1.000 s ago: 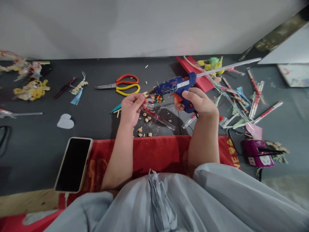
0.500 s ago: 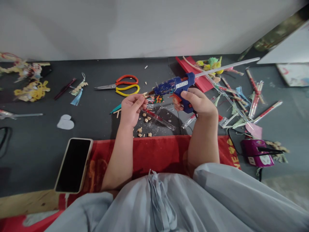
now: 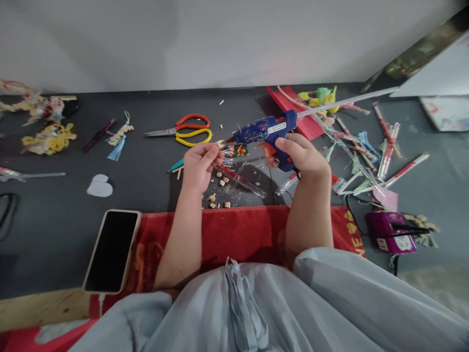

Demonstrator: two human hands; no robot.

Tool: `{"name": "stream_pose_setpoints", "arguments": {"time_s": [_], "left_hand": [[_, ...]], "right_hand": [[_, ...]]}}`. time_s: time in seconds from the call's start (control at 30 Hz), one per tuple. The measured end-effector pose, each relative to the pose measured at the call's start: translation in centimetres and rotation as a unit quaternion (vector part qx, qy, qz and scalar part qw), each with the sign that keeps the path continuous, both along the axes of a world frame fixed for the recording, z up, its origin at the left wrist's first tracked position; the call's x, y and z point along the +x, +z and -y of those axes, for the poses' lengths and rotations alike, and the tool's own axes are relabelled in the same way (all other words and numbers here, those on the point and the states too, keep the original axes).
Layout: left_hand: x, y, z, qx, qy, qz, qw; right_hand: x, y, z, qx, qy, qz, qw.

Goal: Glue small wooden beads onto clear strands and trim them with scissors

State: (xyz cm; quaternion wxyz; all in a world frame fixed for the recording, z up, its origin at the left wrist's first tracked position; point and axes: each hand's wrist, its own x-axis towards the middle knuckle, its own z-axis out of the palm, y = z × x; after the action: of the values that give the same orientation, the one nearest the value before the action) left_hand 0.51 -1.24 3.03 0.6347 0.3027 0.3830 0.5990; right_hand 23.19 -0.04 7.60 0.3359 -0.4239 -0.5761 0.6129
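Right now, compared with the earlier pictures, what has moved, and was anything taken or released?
Very little: the glue gun in the right hand shifted slightly left, then seems to have edged back right. Nothing was taken hold of or let go. The left hand still pinches a small pale piece; scissors and phone stayed put.

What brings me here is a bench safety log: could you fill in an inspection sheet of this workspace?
Surface: dark table, red cloth along near edge
Job's things: blue glue gun, nozzle close to small pale piece; contact unclear
Clutter: scissors, tan bits, wrapped sticks, phone
Hands: left hand pinches the piece; right hand grips the gun
Cables: white cable at phone; black cord at left edge
Surroundings: pale upright surface behind table
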Motion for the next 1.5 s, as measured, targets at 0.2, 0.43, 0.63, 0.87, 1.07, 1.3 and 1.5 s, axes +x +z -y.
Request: {"name": "stream_pose_setpoints", "arguments": {"time_s": [0.2,0.43,0.63,0.87,1.07,1.3,1.5], "left_hand": [[0.0,-0.1,-0.1,0.0,0.001,-0.008,1.0],[-0.1,-0.2,-0.1,0.012,-0.006,0.012,1.0],[-0.4,0.0,-0.4,0.016,0.025,0.024,0.999],[-0.8,0.1,-0.5,0.017,0.061,0.022,0.998],[-1.0,0.0,-0.7,0.029,0.068,0.016,0.997],[-1.1,0.0,-0.8,0.02,0.07,0.025,0.997],[-1.3,0.3,-0.7,0.0,0.087,0.034,0.996]], "right_hand": [[0.0,0.0,0.0,0.007,0.001,0.016,1.0],[0.5,-0.2,0.0,0.009,-0.006,0.018,1.0],[1.6,-0.6,-0.5,0.083,-0.059,0.118,0.988],[1.8,-2.1,-1.7,0.223,-0.092,0.456,0.857],[2.4,-4.1,-2.2,0.26,-0.042,0.525,0.81],[2.5,-4.5,-2.0,0.236,-0.011,0.542,0.807],[2.4,-3.4,-1.7,0.233,-0.039,0.548,0.803]]}}
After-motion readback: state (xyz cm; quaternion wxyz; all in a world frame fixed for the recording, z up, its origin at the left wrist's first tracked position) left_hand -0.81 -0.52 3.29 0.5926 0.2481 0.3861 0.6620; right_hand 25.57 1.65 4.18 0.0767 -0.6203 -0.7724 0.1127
